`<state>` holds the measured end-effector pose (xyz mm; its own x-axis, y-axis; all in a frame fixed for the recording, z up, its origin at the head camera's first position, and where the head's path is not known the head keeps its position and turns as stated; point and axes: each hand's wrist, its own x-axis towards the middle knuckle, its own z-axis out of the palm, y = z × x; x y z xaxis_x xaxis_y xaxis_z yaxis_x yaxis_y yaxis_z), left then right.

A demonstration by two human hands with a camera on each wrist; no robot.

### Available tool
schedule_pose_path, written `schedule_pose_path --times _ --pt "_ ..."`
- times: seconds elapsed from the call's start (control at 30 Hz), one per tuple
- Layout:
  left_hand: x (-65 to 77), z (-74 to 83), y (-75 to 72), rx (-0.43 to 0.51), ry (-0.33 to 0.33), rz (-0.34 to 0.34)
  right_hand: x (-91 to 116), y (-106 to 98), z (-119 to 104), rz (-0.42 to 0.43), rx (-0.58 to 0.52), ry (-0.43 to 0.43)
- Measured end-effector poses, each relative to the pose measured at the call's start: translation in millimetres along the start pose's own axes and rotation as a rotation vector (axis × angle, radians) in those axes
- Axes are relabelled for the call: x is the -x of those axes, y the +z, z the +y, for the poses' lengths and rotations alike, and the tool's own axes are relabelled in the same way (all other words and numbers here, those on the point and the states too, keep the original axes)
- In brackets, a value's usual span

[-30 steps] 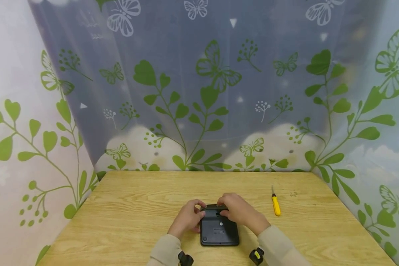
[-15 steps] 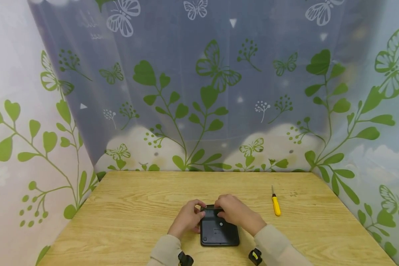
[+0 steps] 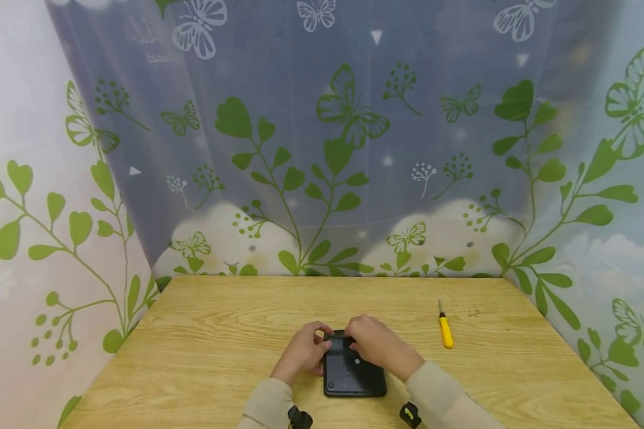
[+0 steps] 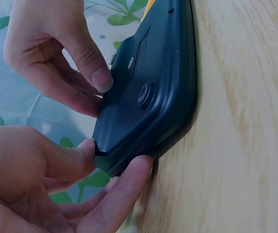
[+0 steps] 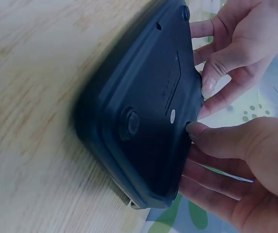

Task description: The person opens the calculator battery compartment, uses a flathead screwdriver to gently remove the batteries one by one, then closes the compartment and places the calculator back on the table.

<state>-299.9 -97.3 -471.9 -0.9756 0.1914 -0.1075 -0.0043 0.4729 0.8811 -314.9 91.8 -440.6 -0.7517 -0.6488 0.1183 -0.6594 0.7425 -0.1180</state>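
A black desk calculator [image 3: 354, 381] lies on the table with its back facing up; round feet [image 4: 146, 94], a small pale round spot [image 5: 173, 116] and a label outline show on it. My left hand [image 3: 302, 351] grips its far left corner, thumb on the back and fingers at the side and underneath. At the far edge, my right hand [image 3: 380, 339] holds the calculator with the thumb on the back, as the right wrist view shows, and the fingers over the edge. The right hand covers part of the back's far end in the head view.
To the right lies a screwdriver [image 3: 446, 331] with a yellow handle, its tip pointing away. Several tiny pieces [image 3: 473, 313] sit beyond it. A patterned curtain [image 3: 322, 179] hangs behind the wooden table [image 3: 220, 357].
My right hand has slid slightly left along the calculator's far end, covering the dark opening seen there earlier. The left hand and the calculator have stayed in place.
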Motion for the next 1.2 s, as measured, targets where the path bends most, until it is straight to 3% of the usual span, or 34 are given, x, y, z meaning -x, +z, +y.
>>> schedule_pose_path --times 0.67,1.2 --pt "-0.4 -1.1 0.4 -0.003 0.018 0.004 -3.0 0.3 -6.7 -0.024 0.103 0.013" --pt "-0.3 -0.5 1.2 -0.014 0.012 0.006 -2.1 3.1 -9.4 -0.046 0.296 -0.056"
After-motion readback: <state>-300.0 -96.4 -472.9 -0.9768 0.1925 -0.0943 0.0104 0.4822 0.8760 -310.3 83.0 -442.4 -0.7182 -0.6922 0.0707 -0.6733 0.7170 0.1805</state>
